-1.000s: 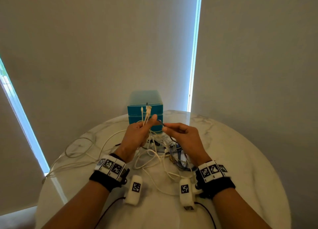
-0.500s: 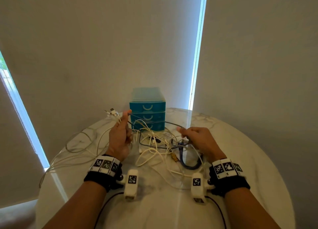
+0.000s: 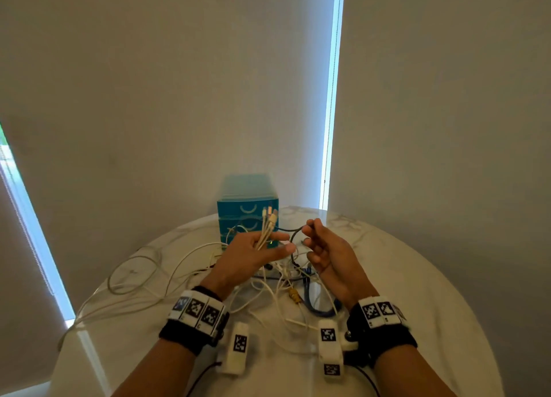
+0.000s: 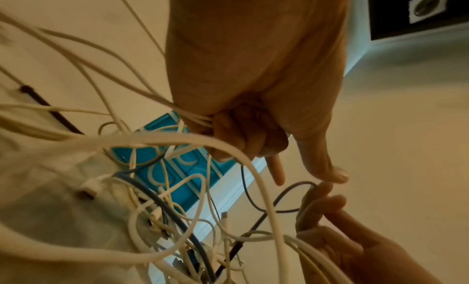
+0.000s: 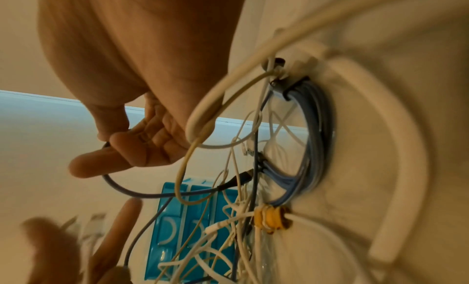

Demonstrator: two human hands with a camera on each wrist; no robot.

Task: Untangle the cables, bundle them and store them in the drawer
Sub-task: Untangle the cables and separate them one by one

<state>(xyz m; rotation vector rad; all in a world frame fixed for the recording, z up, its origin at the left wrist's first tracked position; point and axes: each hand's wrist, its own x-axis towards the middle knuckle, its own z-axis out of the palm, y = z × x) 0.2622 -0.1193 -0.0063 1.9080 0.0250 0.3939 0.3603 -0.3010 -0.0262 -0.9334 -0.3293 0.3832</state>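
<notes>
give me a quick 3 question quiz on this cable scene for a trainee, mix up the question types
1. True or false: the left hand grips several white cable ends that point upward.
2. Multiple choice: the right hand pinches A) a yellow connector, B) a thin dark cable, C) a drawer handle.
3. Fill in: the teal drawer unit has all visible drawers ____.

Key: 1 true. 2 B. 3 closed; the rest of the tangle lies on the marble table.
</notes>
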